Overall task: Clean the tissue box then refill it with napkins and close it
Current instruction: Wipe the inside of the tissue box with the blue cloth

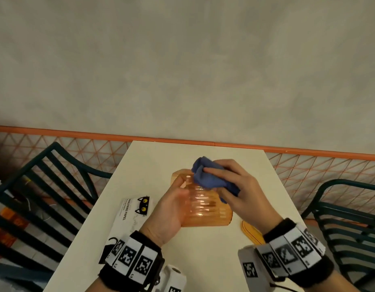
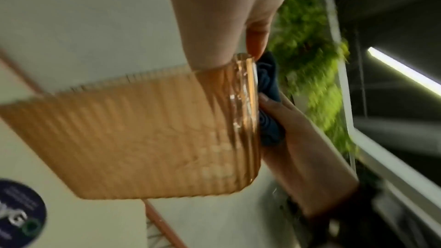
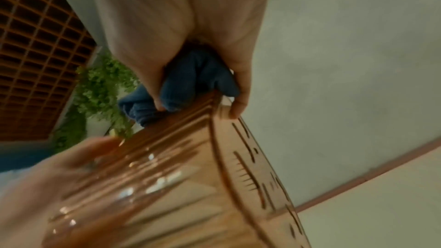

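A ribbed, see-through orange tissue box [image 1: 205, 204] is held above the white table [image 1: 203, 152], gripped along its left side by my left hand [image 1: 172, 204]. My right hand [image 1: 230, 184] clutches a bunched blue cloth [image 1: 205, 178] and presses it on the box's top far part. In the left wrist view the box [image 2: 143, 139] fills the middle, with the cloth [image 2: 268, 101] squeezed at its right edge by the right hand's fingers [image 2: 286, 112]. In the right wrist view the cloth [image 3: 190, 80] sits between my fingers against the box [image 3: 190, 186]. An orange lid [image 1: 253, 231] lies on the table, partly hidden by my right wrist.
A white napkin pack [image 1: 129, 218] with a black cat print lies on the table, left of the box. Dark metal chairs stand at the left [image 1: 45, 186] and right [image 1: 351, 218]. An orange lattice rail [image 1: 77, 144] runs behind the table under a grey wall.
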